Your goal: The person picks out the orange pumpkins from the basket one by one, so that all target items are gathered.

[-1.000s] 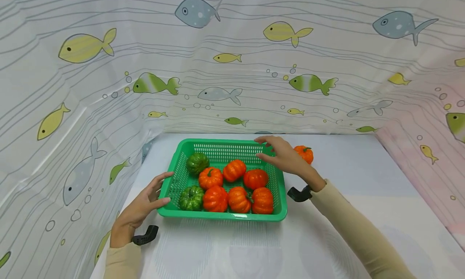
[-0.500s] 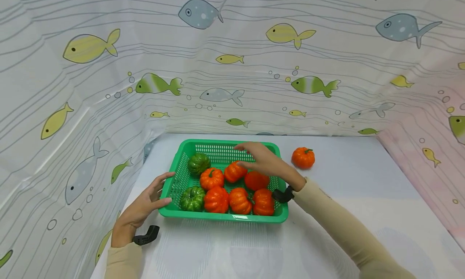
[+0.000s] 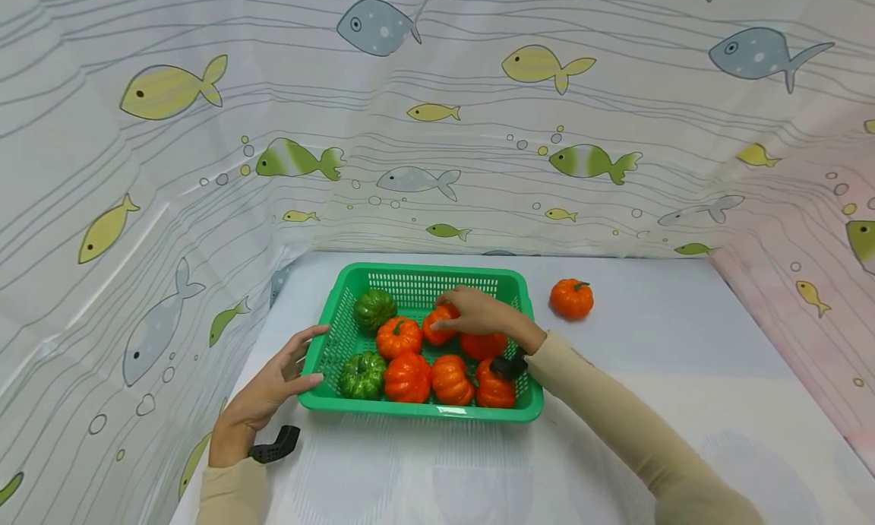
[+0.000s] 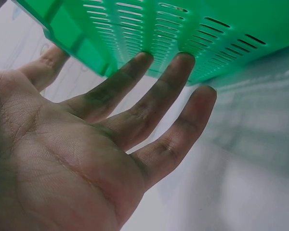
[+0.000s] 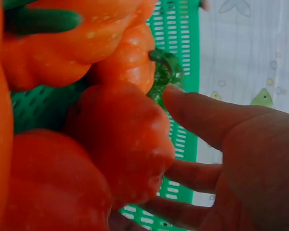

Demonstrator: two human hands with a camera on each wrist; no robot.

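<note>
A green plastic basket (image 3: 420, 408) holds several small pumpkins, orange-red and green. My left hand (image 3: 268, 384) is spread at the basket's left side; in the left wrist view its fingertips (image 4: 185, 62) meet or nearly meet the slotted wall (image 4: 216, 36). Inside the basket, my right hand (image 3: 478, 312) reaches over an orange pumpkin (image 3: 435, 332) in the back row. The right wrist view has this ribbed pumpkin (image 5: 127, 139) between the thumb (image 5: 197, 108) and the fingers, which pass partly behind it. A gap shows between palm and pumpkin; firm contact cannot be made out.
One orange pumpkin (image 3: 571, 298) sits on the white table (image 3: 649, 320), right of the basket. Two green pumpkins (image 3: 374, 309) stand at the basket's left end. A fish-patterned curtain (image 3: 478, 198) rises behind and beside the table.
My right hand has moved left and down from above the basket's right rim to the orange pumpkin in the back row. My left hand has stayed by the left rim.
</note>
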